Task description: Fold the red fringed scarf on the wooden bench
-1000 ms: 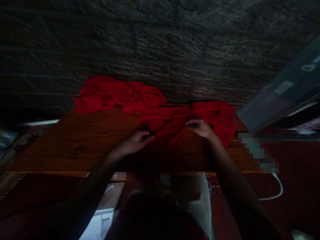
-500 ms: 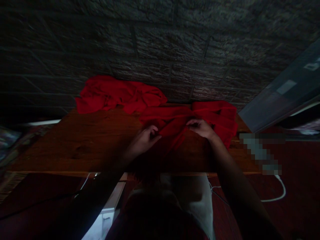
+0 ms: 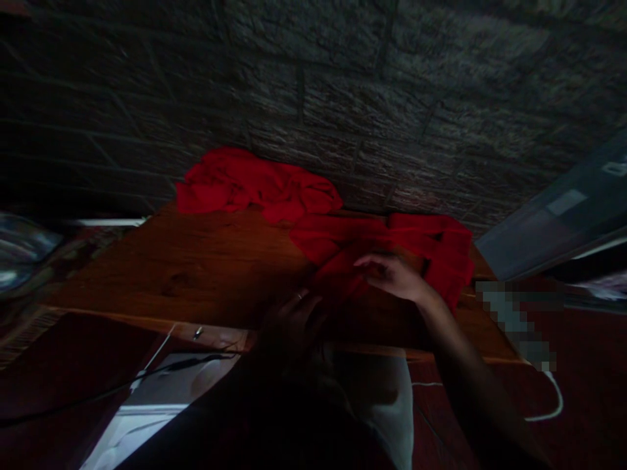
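Note:
Red cloth (image 3: 337,234) lies partly folded on a wooden table (image 3: 196,261), with a strip running toward the front edge. Over the middle of this cloth is my right hand (image 3: 396,277), its fingers loosely bent and apart, with nothing visible in them. In deep shadow near the table's front edge, my left hand (image 3: 294,320) is beside the near end of the cloth. A ring shows on one of its fingers, which look apart; whether they touch the cloth is too dark to tell.
A second crumpled red cloth (image 3: 259,186) lies at the back left against the stone-block wall (image 3: 323,98). A grey panel (image 3: 553,209) stands at the right. Below are a white cable (image 3: 558,405), a black cord (image 3: 98,398) and a white box-like object (image 3: 147,405).
My left hand has drawn back from the cloth toward the front edge and into shadow. My right hand has loosened its pinched fingers above the cloth. The view has shifted and tilted slightly.

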`<state>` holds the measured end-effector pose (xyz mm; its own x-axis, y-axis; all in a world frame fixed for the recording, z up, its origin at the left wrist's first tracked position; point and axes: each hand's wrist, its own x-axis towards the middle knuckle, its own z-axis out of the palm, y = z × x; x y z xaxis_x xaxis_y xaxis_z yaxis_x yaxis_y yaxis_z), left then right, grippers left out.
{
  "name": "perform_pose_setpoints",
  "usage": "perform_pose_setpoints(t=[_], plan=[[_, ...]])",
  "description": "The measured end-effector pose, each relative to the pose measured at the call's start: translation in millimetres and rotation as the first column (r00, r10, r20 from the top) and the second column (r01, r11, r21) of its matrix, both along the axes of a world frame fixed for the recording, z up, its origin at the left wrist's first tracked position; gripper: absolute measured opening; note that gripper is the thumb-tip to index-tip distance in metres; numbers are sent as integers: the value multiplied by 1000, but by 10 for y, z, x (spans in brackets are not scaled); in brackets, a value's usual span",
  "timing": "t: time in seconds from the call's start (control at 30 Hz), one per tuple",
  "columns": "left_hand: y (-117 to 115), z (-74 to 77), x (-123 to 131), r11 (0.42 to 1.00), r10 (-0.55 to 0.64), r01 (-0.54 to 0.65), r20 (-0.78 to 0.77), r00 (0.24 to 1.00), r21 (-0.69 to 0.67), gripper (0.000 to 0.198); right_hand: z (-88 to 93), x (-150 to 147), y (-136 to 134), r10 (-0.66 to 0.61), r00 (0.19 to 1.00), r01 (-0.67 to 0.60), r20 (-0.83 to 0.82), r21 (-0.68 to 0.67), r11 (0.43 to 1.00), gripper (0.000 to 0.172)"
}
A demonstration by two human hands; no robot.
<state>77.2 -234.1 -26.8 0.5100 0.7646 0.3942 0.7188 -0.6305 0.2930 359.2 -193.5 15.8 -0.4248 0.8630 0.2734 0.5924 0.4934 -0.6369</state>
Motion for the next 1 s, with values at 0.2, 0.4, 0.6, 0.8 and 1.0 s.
perform_pose_setpoints(t=[0.2, 0.4, 0.6, 0.8, 1.0], plan=[[-54, 38, -51, 1000, -19, 18, -20, 1000, -23, 22, 13, -312, -165, 94, 986, -111, 136, 125, 986, 33], [-54, -32, 29, 995, 11, -19, 75, 997, 103, 28, -117, -310, -166, -4, 992, -18, 123, 181, 983, 27], [-12, -55, 82, 992, 41, -38, -17, 999, 120, 23, -203, -397, -214, -119, 993, 113, 11, 226, 968, 13], [-22, 72, 35, 987, 18, -28, 68, 998, 158, 23, -271, -351, -255, -108, 994, 111, -31, 182, 977, 12], [-126, 99, 76, 990, -81, 69, 90, 993, 124, 22, -292, -329, -265, -43, 999, 46, -23, 157, 987, 15]])
